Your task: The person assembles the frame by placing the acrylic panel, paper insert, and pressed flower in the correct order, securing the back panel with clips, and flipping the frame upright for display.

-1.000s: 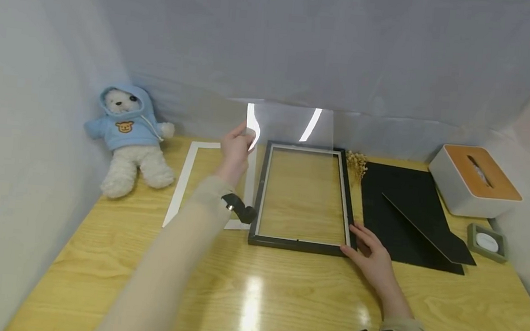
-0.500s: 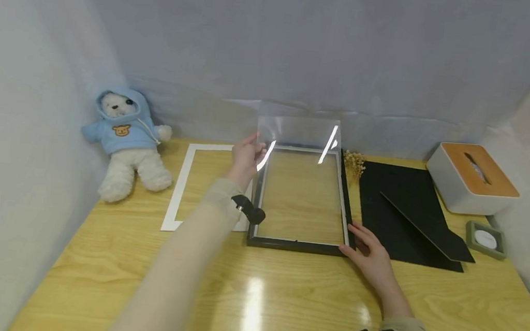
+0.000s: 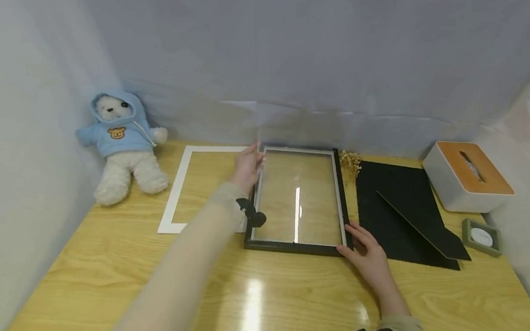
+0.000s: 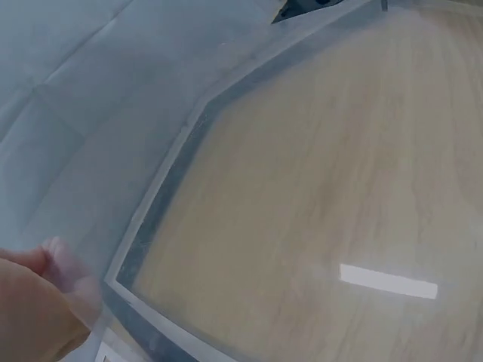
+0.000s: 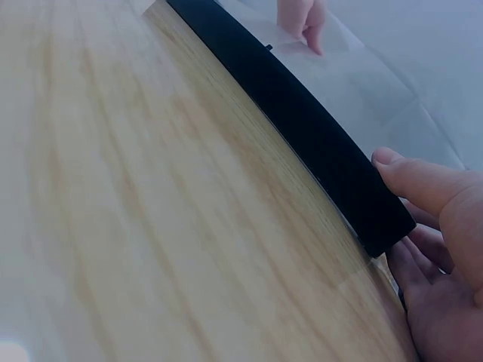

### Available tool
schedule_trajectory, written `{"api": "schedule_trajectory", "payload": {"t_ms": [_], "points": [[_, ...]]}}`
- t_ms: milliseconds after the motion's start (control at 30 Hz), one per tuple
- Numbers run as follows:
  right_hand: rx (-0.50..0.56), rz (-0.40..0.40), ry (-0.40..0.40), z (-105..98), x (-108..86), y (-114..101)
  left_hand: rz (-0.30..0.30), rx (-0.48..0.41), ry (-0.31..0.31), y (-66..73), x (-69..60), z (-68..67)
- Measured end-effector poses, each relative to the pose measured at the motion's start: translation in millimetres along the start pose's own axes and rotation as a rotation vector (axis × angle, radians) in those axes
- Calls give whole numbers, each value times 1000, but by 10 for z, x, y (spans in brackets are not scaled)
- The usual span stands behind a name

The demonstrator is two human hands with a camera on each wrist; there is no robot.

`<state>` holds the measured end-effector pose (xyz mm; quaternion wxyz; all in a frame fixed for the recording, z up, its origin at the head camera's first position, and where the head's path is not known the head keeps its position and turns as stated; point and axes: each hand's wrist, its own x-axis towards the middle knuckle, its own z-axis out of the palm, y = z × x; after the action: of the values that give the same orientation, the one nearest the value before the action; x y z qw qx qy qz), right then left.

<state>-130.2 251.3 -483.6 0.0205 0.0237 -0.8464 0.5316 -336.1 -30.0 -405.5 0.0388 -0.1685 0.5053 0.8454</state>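
A black picture frame (image 3: 292, 248) with a pale inner lip lies on the wooden table. Over its opening is a clear sheet (image 3: 286, 198), marked by a bright reflection; its near edge seems to be at the frame's near side. My left hand (image 3: 247, 168) pinches the sheet by the far left corner, thumb and fingertips together in the left wrist view. How far the sheet sits above the frame there is hard to tell. My right hand (image 3: 371, 258) holds the frame's near right corner, the thumb on the near bar (image 5: 302, 128) and the fingers along the side.
A white mat border (image 3: 176, 195) lies left of the frame, partly behind my left arm. Dried flowers (image 3: 351, 162) and a black backing board (image 3: 382, 216) with a raised stand flap are to the right. A plush bear (image 3: 122, 144), tissue box (image 3: 469, 176) and green dish (image 3: 482, 238) stand farther out.
My left hand has moved right and down toward the frame, lowering the clear sheet from a raised tilt to nearly flat over the opening. The right hand stays at the corner.
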Motion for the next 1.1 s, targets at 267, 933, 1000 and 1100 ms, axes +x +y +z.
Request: {"api": "schedule_trajectory", "payload": {"t_ms": [267,933,1000,1100], "points": [[4,0,7,12,3,4,24,31,7,-114,30,-59],[11,-10,6,-1,4,14,-12,412,-172,-190,-281,-460],[6,-10,6,-2,3,16,-1,449,-196,-203,-318,-503],[7,-9,3,-4,2,17,-2,469,-231,-218,-345,-547]]}}
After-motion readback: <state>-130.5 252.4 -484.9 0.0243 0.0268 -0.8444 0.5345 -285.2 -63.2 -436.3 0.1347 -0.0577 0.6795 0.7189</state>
